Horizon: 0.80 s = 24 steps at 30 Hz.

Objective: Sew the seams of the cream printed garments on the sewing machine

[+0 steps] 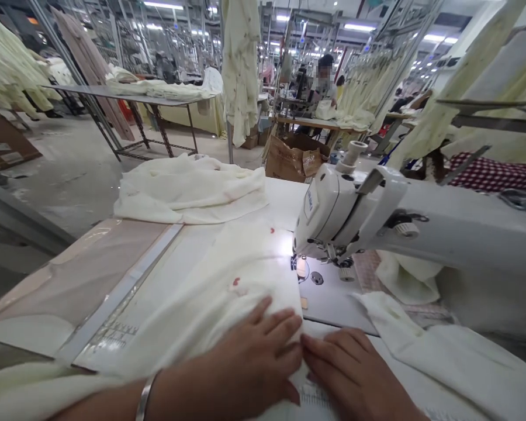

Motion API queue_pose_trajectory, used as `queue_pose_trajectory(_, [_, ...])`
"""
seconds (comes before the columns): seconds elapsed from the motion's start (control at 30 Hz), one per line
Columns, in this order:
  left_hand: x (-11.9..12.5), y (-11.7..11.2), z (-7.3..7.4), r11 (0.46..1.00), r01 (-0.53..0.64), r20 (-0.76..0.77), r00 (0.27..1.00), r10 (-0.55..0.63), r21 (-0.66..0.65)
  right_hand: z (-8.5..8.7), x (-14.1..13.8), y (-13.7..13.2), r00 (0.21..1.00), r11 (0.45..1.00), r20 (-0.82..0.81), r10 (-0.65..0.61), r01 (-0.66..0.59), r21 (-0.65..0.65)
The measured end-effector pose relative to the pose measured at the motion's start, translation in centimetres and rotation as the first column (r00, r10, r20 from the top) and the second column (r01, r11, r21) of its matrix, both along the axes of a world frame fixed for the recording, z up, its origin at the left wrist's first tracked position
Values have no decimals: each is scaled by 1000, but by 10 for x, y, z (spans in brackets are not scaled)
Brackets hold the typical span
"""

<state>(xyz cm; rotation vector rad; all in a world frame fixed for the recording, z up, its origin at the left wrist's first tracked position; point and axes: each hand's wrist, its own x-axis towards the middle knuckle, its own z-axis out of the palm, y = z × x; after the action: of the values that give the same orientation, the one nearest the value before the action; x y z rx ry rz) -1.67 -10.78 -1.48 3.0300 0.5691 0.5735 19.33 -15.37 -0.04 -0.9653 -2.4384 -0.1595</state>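
A cream fabric piece (201, 292) with small red printed motifs lies across the sewing table, its right edge running under the lit needle area of a white sewing machine (346, 210). My left hand (258, 348) rests on the fabric near that edge, fingers stretched out and a little apart; a silver bangle is on the wrist. Just right of it, my right hand (346, 365) has its fingers together and its fingertips at the fabric's edge, apparently pinching it. The thumb of the right hand is mostly hidden. Both hands are on the near side of the presser foot.
A bunched cream cloth (193, 187) lies at the table's far side. More cream cloth (460, 356) is at the right. A ruler strip (123, 292) crosses the tabletop at left. Behind stand a cardboard box (289, 161), hanging garments (241, 70) and a person (326, 82) at another machine.
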Motion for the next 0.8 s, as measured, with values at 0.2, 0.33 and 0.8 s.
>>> queue_pose_trajectory(0.2, [-3, 65, 18, 988, 130, -112, 984, -139, -85, -1, -2, 42, 1000, 1000, -3, -22, 22, 4])
queue_pose_trajectory(0.33, [-1, 100, 19, 978, 184, -116, 974, -195, -101, -5, 2, 69, 994, 995, 37, -102, 102, -17])
queue_pose_trajectory(0.8, [5, 78, 6, 976, -217, 50, 975, 215, 25, 3, -4, 59, 997, 998, -35, -67, 67, 14])
